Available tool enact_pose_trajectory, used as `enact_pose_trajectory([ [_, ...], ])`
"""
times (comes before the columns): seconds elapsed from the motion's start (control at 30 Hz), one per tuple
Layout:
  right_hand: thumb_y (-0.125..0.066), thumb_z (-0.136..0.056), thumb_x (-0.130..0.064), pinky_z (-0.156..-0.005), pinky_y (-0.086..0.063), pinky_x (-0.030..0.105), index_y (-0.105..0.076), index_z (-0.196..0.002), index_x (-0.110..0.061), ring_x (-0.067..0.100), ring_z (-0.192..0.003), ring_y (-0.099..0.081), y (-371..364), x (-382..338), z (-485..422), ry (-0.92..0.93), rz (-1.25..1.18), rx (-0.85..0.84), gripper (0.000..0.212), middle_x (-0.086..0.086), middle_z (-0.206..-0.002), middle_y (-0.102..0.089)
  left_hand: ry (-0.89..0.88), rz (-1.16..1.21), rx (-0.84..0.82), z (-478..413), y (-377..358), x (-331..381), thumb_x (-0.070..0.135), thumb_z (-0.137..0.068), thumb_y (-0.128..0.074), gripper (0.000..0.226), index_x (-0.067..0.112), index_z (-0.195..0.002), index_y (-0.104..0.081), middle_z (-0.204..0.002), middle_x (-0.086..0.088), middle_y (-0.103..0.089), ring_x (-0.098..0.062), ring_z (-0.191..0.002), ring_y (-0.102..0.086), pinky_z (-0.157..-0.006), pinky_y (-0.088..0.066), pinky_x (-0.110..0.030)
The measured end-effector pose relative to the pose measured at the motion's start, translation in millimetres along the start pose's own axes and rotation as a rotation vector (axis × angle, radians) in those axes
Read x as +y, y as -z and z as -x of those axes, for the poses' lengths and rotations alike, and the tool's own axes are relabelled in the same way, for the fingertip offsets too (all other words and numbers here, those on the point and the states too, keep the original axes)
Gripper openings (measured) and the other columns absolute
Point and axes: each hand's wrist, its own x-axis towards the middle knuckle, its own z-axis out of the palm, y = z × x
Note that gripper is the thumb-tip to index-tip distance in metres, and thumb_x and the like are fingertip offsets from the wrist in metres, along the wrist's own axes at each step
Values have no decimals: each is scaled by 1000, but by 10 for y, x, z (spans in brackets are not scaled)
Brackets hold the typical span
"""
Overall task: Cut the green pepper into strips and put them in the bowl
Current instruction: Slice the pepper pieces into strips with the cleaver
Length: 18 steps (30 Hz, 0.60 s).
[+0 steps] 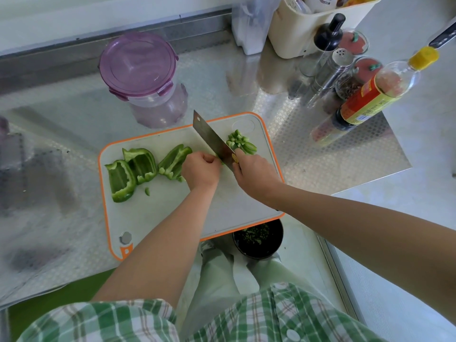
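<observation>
Three large green pepper pieces point(138, 166) lie cut side up on the left half of a white cutting board with an orange rim point(104, 193). My left hand point(201, 169), fingers curled, holds down a pepper piece that it mostly hides, right beside the blade. My right hand point(254, 174) grips the handle of a cleaver point(212, 139), whose blade points away from me. A small heap of cut pepper strips point(240, 141) lies to the right of the blade. A dark bowl point(259, 239) with green bits sits below the board's near right corner.
A purple-lidded container point(139, 70) stands behind the board. At the right back are a sauce bottle point(370, 97), a metal shaker point(333, 70), spice jars and a cream bin point(308, 28). The steel counter's edge runs close to my body.
</observation>
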Motion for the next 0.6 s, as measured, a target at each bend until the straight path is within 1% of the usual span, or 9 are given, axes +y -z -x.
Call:
enact_pose_trajectory([
  [0.1, -36, -101, -21, -56, -31, 35, -43, -107, -9, 30, -66, -44, -33, -35, -26, 14, 78, -12, 16, 7, -76, -45, -7, 3, -9, -4, 1, 1, 13, -76, -62, 15, 14, -63, -70, -66, -11, -70, -29, -71, -69, -69, -53, -34],
  [0.2, -36, -101, -24, -56, -33, 35, -44, -108, -9, 32, -66, -47, -58, -8, -58, 33, 66, 31, 19, 10, -78, -52, -22, -4, -7, 14, 16, -2, 13, -77, -64, 16, 12, -63, -72, -64, -12, -70, -30, -70, -68, -68, -52, -35],
  [0.27, -37, -101, -25, -55, -33, 35, -45, -106, -9, 34, -66, -51, -74, 31, -56, 19, 8, 71, 19, 9, -77, -52, -34, 0, 0, 21, 32, 0, 12, -79, -65, 16, 10, -65, -72, -63, -15, -69, -31, -69, -69, -69, -53, -35],
  [0.37, -37, -101, -25, -54, -31, 33, -42, -95, -12, 30, -61, -46, -88, 36, -46, -25, -92, 94, 15, 8, -72, -48, -34, -5, 3, 17, 44, 4, 13, -81, -65, 12, 12, -72, -74, -69, -10, -72, -26, -70, -70, -72, -55, -33],
  [0.47, -37, -100, -24, -55, -32, 34, -34, -89, -16, 30, -63, -45, -41, 24, -81, -30, -96, 65, 14, 9, -75, -49, -17, 0, -3, 4, 30, -6, 16, -80, -67, 7, 16, -78, -74, -76, -4, -74, -24, -73, -71, -76, -56, -34],
  [0.53, -37, -100, -24, -56, -32, 35, -34, -88, -16, 31, -65, -45, 15, 32, -96, -26, -78, 50, 14, 10, -78, -50, -6, 11, -7, -1, 23, -15, 18, -79, -68, 5, 17, -78, -74, -78, -1, -74, -23, -73, -71, -77, -56, -35],
  [0.6, -37, -99, -23, -55, -32, 35, -35, -87, -15, 31, -65, -45, 66, 41, -76, -20, -93, 67, 15, 9, -76, -48, 3, 6, -10, -3, 27, -14, 18, -79, -68, 6, 17, -78, -74, -77, -1, -74, -23, -74, -71, -78, -56, -35],
])
